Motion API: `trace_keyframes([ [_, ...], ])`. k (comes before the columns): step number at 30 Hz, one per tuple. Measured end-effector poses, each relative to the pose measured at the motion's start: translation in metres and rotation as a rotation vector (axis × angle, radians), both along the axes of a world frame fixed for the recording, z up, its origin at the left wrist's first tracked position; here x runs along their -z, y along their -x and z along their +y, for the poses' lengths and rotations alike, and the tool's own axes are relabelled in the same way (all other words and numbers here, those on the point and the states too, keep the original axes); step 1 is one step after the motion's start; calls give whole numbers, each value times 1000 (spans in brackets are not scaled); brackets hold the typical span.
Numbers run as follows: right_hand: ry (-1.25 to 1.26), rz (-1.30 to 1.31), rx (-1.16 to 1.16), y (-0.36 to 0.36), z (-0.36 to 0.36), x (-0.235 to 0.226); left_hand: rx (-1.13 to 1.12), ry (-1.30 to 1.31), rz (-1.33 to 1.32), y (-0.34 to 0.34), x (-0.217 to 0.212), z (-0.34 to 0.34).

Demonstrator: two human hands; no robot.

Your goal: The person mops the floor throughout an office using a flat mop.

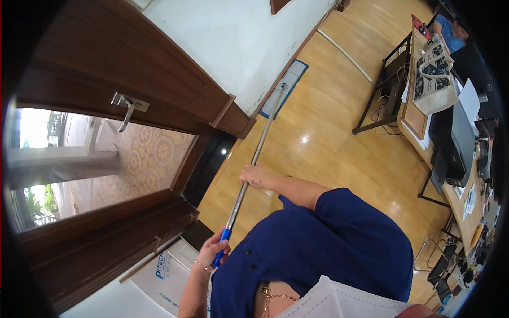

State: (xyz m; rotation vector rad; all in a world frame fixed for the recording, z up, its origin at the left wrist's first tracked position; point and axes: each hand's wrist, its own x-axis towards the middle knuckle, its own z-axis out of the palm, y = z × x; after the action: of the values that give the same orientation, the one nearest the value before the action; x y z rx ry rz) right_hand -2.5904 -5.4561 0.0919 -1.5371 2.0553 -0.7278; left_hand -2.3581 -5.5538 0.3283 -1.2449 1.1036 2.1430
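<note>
A flat mop with a long metal pole point(253, 159) and a blue grip point(221, 245) slants from my body out over the wooden floor. Its white pad with blue edging point(285, 89) lies on the floor against the white wall's skirting. My left hand point(213, 250), a bracelet on its wrist, is closed around the blue grip at the near end. My right hand point(255, 176) grips the bare pole further down, the arm reaching out of a dark blue sleeve.
A dark wooden door point(106, 69) with a glass panel and a metal lever handle point(126, 107) stands at the left. At the right, a long desk point(419, 122) carries a patterned tote bag point(433, 77) and a black printer point(457, 143); another person in blue point(450, 33) sits beyond it.
</note>
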Motion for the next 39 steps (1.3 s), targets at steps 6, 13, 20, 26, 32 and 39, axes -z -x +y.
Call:
trace_keyframes([
  [6,-14,56,20,25,12,40,51,-55,-24,16,49,-4],
  [13,-70,150,279,94,50,43,94,-82,2,91,88,34],
  [20,-267,274,371,78,62,36,127,-73,96,81,108,58],
  [26,-465,291,152,-7,33,34,205,17,101,-14,104,32],
  [32,-237,194,42,-175,-2,3,339,163,47,-185,59,-35],
  [39,-88,196,-538,-346,-56,-60,431,26,-197,-336,-76,-96],
])
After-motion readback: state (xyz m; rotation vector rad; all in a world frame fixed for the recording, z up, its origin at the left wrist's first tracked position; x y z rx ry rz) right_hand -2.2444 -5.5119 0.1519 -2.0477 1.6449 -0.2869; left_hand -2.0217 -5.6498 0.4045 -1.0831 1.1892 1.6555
